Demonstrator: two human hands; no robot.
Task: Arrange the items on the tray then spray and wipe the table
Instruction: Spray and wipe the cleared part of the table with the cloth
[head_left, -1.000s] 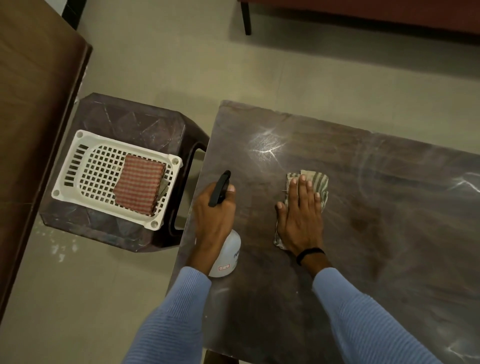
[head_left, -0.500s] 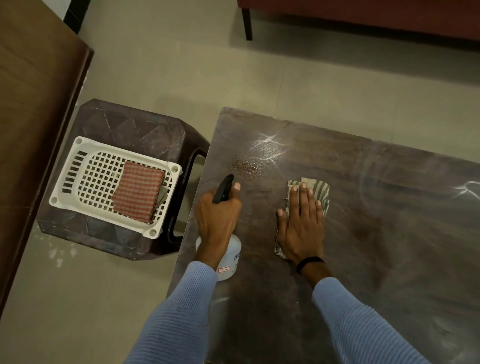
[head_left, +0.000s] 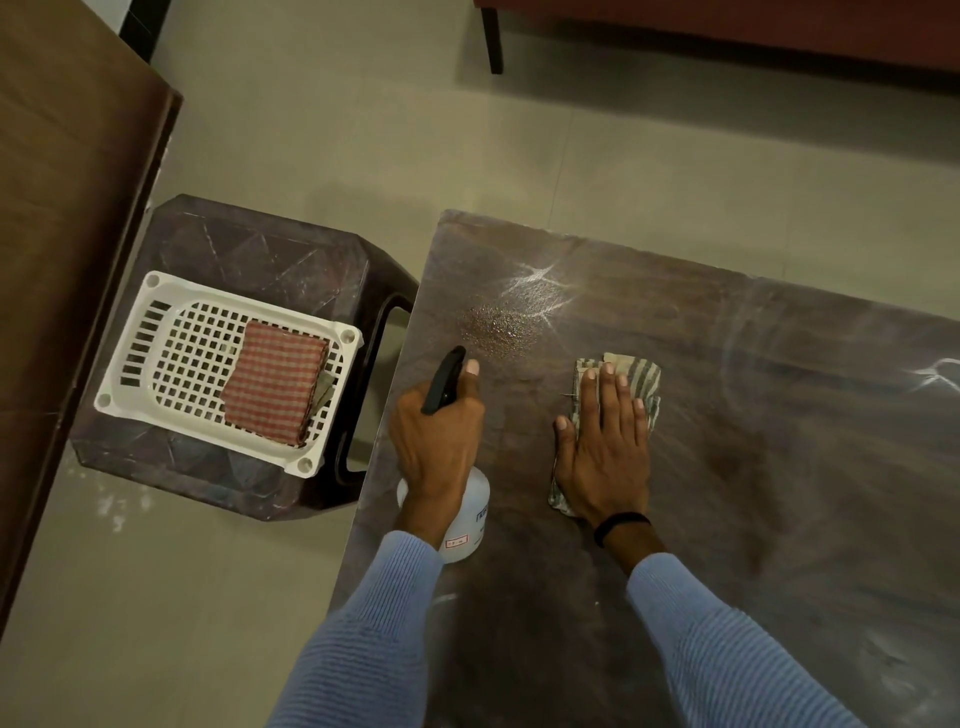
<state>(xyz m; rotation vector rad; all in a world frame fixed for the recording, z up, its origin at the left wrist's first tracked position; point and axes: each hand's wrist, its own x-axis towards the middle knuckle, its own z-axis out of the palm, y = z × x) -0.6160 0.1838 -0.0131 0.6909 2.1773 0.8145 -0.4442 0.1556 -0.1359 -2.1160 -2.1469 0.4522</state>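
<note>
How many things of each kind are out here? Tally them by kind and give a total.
Cloths: 2, striped cloth and checked cloth
Bottle: 1
Tray: 1
Stool: 1
Table: 1
Total: 6
Something peeks out from under the checked cloth; I cannot tell what.

Dim, warm indoor light; starburst glare streaks the dark brown glossy tabletop (head_left: 753, 426); frame edges seem slightly bowed.

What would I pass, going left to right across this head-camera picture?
A white tray holding a checked cloth → left hand gripping the spray bottle → right hand flat on the striped cloth.
</note>
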